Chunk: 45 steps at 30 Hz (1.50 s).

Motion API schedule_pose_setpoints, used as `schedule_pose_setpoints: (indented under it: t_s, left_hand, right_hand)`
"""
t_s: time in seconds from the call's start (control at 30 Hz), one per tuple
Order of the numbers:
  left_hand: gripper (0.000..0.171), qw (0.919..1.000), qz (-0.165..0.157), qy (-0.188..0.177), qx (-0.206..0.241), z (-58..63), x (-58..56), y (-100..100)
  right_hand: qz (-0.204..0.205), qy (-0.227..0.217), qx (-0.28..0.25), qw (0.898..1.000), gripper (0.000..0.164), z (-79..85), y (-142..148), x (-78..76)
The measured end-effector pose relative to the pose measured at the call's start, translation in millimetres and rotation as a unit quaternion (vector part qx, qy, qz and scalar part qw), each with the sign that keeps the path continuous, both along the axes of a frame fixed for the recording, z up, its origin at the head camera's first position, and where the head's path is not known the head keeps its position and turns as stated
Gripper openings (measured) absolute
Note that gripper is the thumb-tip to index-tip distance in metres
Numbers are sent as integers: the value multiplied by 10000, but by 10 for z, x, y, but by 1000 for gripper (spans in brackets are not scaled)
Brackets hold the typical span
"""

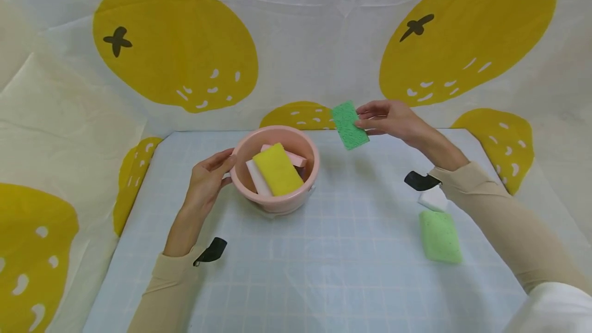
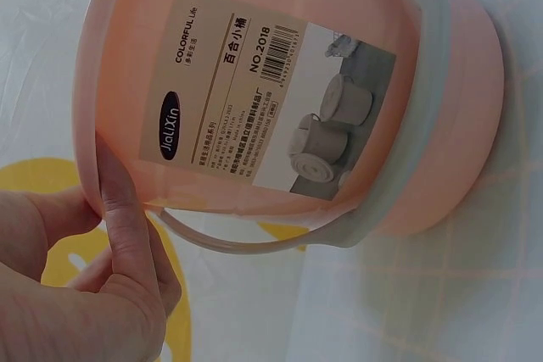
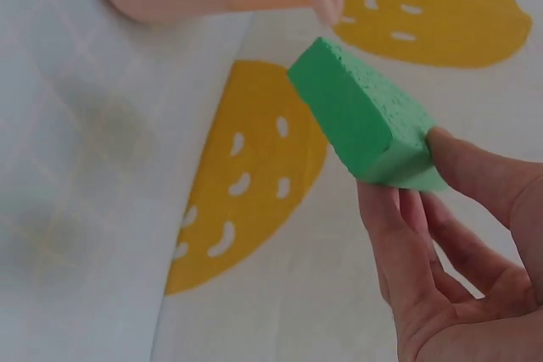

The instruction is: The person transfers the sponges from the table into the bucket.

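Note:
A pink plastic bucket [image 1: 238, 189] stands on the table, with a yellow sponge [image 1: 278, 169], a white sponge [image 1: 260, 180] and a pink sponge [image 1: 296, 159] inside; something dark beneath them is mostly hidden. My left hand [image 1: 205, 179] pinches the bucket's rim at its left side, thumb and fingers on either side of the rim in the left wrist view. To the right of the bucket and above the table, my right hand [image 1: 393, 121] holds a green sponge [image 1: 350, 125] by one end, between thumb and fingers. The green sponge [image 3: 365, 116] is apart from the bucket.
On the right of the table lie a light green sponge [image 1: 440, 237] and a white piece [image 1: 433, 200], partly covered by the right wrist's black camera mount. A white sheet with yellow fruit prints [image 1: 319, 40] hangs behind the checked blue tabletop [image 1: 324, 271].

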<state>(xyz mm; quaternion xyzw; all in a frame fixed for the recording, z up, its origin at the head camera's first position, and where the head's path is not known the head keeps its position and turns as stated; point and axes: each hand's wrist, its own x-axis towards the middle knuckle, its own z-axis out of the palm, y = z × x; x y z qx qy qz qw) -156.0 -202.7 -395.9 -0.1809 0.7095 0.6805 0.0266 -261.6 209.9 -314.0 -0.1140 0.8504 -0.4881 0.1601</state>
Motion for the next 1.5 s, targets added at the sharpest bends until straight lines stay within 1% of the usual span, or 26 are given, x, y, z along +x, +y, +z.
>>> schedule_pose_setpoints:
  t_s: [0.07,0.3,0.47,0.87,0.97,1.1,1.33,1.5]
  left_hand:
    - [51,10000,-14,24,15,1,2,3]
    - [50,10000,4,29,-34,8,12,8]
    - [51,10000,5,41,51,6,20,4]
    - [51,10000,39,-50,7,6,27,-3]
    - [52,10000,45,-68,-19,3,31,1]
    - [52,9999,62,-118,-43,5,35,6]
    - [52,9999,42,-77,-77,1,38,1]
    - [53,10000,32,-36,3,2,37,-11]
  right_hand:
    - [49,-3,-74,10000,49,3,-62,-10]
    - [289,74,-95,9995,47,25,-283,-31]
    - [426,110,-122,9990,46,40,-433,-30]
    - [863,167,-478,9950,40,29,-819,-18]
    - [973,368,-373,9939,40,18,-899,-15]
    - [1119,898,-35,9896,40,-20,-1003,-11]
    - [1350,1717,366,9752,38,-67,-1193,36]
    - [1321,2053,683,9673,35,-43,-1305,85]
